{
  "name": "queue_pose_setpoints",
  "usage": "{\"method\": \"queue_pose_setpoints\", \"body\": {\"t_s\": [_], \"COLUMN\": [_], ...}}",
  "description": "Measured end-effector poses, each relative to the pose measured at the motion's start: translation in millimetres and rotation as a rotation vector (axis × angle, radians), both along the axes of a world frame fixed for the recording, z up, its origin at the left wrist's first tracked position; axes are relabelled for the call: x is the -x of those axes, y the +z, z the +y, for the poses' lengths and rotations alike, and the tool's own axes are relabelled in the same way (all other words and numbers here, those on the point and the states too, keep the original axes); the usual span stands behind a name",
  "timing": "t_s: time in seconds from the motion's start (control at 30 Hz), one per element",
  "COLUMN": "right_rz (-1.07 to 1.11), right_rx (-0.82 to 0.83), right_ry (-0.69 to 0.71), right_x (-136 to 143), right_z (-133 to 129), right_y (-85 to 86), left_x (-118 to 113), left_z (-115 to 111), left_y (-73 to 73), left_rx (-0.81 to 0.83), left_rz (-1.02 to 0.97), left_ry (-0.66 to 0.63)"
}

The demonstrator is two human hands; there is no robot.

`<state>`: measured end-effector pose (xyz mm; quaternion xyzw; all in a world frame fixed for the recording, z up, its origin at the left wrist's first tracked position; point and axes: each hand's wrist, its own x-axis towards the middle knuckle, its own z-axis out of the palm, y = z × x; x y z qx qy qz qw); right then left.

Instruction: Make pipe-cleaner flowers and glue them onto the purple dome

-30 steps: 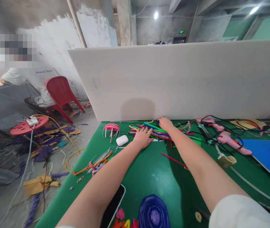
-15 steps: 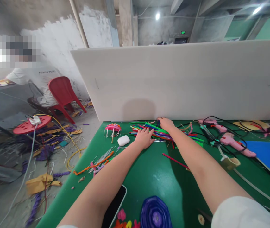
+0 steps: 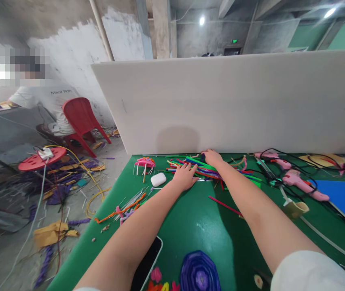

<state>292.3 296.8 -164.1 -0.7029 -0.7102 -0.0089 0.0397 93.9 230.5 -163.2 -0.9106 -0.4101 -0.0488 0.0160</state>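
Note:
A loose pile of coloured pipe cleaners lies at the back of the green table. My left hand rests on the left part of the pile, palm down with its fingers spread. At the pile's far edge, close to the white board, is my right hand; its fingers curl down by something dark, and what they hold, if anything, is hidden. Left of my left hand sit a white rounded case and a pink piece with pale strands. One red pipe cleaner lies apart, nearer to me.
The white board stands along the table's back edge. Pink glue guns with black cables and a blue board lie at right. Near me are a phone and a purple coiled piece. A person sits at far left.
Both hands stay at the pile in nearly the same pose. The whole view has shifted very slightly.

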Motion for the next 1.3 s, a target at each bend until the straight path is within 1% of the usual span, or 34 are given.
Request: {"method": "queue_pose_setpoints", "body": {"t_s": [0.33,0.57,0.83,1.1,1.3], "right_rz": [0.074,0.093,0.076,0.07,0.08], "right_rx": [0.04,0.023,0.021,0.073,0.121], "right_ry": [-0.103,-0.118,-0.048,0.037,0.067], "right_x": [5.1,6.4,0.4,-13.9,-24.9], "right_z": [17.1,12.5,5.0,-2.6,-11.1], "right_y": [-1.5,-0.5,1.9,7.6,12.8], "left_x": [0.3,0.6,0.9,1.1,1.7], "left_z": [-0.5,-1.4,0.5,0.7,0.8], "left_y": [0.5,-0.8,-2.7,-4.8,-4.5], "left_rx": [-0.005,0.003,0.0,-0.012,-0.007], "left_rz": [0.001,-0.006,-0.007,-0.015,-0.019], "left_ry": [0.002,0.016,0.011,0.004,0.001]}}
